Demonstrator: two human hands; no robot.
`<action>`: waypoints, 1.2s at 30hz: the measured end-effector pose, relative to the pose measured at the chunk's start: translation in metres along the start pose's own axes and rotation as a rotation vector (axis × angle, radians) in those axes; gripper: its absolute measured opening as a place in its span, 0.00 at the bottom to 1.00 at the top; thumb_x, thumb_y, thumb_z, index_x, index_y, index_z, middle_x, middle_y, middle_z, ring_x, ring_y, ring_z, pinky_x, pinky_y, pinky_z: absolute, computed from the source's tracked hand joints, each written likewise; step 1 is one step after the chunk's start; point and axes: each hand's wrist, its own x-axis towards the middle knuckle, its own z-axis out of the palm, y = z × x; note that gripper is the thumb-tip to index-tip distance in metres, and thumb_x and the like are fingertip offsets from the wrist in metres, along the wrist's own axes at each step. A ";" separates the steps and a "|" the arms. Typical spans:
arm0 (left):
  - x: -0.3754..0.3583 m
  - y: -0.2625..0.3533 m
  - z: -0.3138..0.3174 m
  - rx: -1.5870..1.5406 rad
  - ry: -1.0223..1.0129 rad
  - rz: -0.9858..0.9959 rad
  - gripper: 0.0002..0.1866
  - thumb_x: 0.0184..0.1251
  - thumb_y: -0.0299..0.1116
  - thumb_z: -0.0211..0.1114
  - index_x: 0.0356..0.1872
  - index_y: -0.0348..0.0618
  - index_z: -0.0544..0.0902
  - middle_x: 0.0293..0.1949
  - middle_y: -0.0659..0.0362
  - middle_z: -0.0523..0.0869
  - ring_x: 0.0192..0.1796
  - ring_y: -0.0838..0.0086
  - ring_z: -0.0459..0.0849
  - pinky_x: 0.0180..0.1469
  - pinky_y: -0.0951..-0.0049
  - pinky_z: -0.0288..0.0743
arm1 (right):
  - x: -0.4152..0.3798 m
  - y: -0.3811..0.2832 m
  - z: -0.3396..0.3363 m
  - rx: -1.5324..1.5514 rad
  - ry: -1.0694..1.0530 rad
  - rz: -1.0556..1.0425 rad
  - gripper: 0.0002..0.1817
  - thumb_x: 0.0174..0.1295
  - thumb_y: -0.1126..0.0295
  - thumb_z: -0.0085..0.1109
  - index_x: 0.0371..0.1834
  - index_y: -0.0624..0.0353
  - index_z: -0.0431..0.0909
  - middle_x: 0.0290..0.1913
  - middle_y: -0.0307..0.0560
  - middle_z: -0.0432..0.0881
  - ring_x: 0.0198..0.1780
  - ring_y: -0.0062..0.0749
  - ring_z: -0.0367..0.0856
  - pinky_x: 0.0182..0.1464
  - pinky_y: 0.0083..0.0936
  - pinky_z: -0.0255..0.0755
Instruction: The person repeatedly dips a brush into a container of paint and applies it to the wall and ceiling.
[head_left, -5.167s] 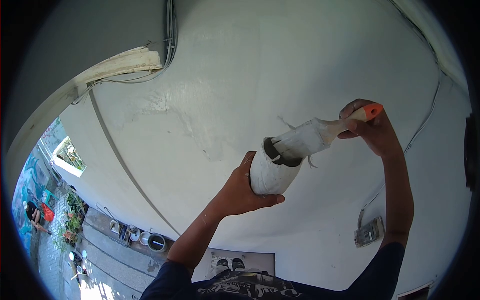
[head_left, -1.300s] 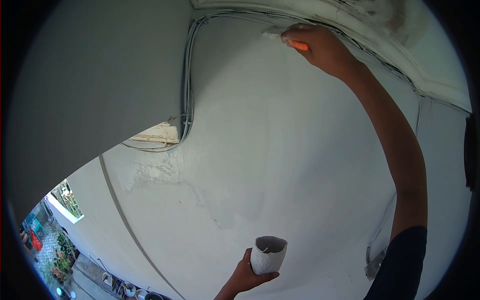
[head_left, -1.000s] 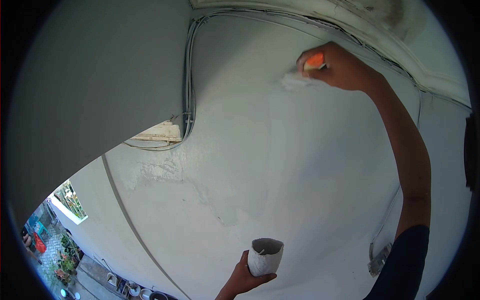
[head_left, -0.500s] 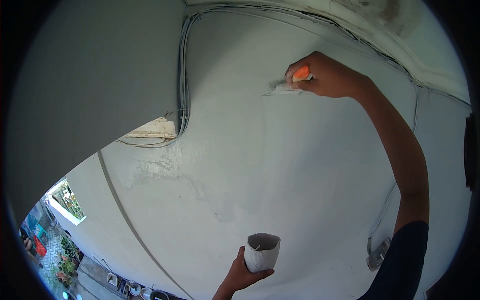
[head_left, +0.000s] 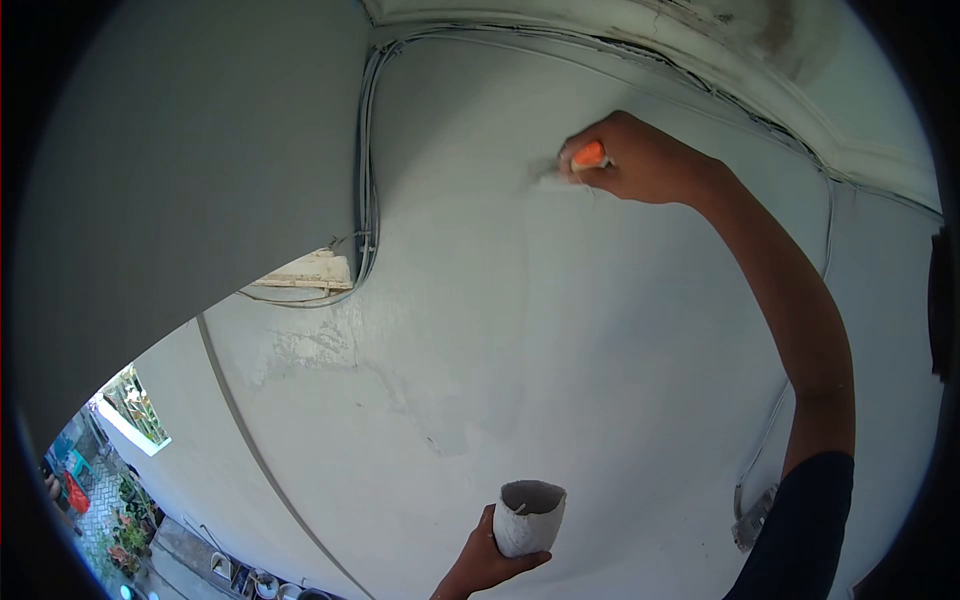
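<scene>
High on the white wall [head_left: 620, 330], my right hand [head_left: 625, 160] is closed around a paintbrush with an orange-tipped handle [head_left: 589, 155]. The bristle end is blurred and lies against the wall just left of my fingers. Low in the view, my left hand [head_left: 487, 555] grips a white-coated cup [head_left: 530, 528] with an uneven rim, held upright below the brush. Its inside looks grey, and a small pale piece shows near the rim.
Bundled cables [head_left: 368, 180] run down a corner and along the ceiling edge. Rough, peeling patches [head_left: 310, 348] mark the wall at left. An electrical box [head_left: 755, 518] hangs at lower right. Far below at left are plants [head_left: 128, 530] and a paved yard.
My right hand and the brush have shifted slightly left across the wall. The cup in my left hand appears a little lower in view, as the whole scene has moved down slightly.
</scene>
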 end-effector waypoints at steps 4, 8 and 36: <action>-0.003 0.008 -0.003 -0.026 -0.033 -0.114 0.59 0.48 0.43 0.91 0.79 0.38 0.61 0.69 0.50 0.78 0.71 0.60 0.79 0.70 0.56 0.78 | 0.001 0.011 -0.018 0.046 0.240 -0.193 0.03 0.71 0.73 0.64 0.45 0.57 0.85 0.39 0.42 0.90 0.42 0.33 0.86 0.51 0.34 0.80; 0.000 0.012 0.001 -0.017 -0.008 0.002 0.54 0.50 0.49 0.89 0.70 0.32 0.66 0.62 0.45 0.82 0.65 0.57 0.84 0.67 0.57 0.81 | 0.051 0.016 -0.038 -0.059 0.492 -0.249 0.04 0.72 0.72 0.64 0.46 0.58 0.85 0.42 0.43 0.90 0.43 0.35 0.87 0.51 0.36 0.80; 0.011 0.015 0.015 0.013 0.002 0.015 0.53 0.50 0.50 0.89 0.70 0.32 0.66 0.61 0.44 0.83 0.64 0.57 0.85 0.66 0.57 0.81 | -0.028 0.049 -0.008 0.073 -0.078 0.046 0.05 0.70 0.75 0.65 0.47 0.59 0.85 0.41 0.42 0.90 0.45 0.35 0.86 0.53 0.35 0.80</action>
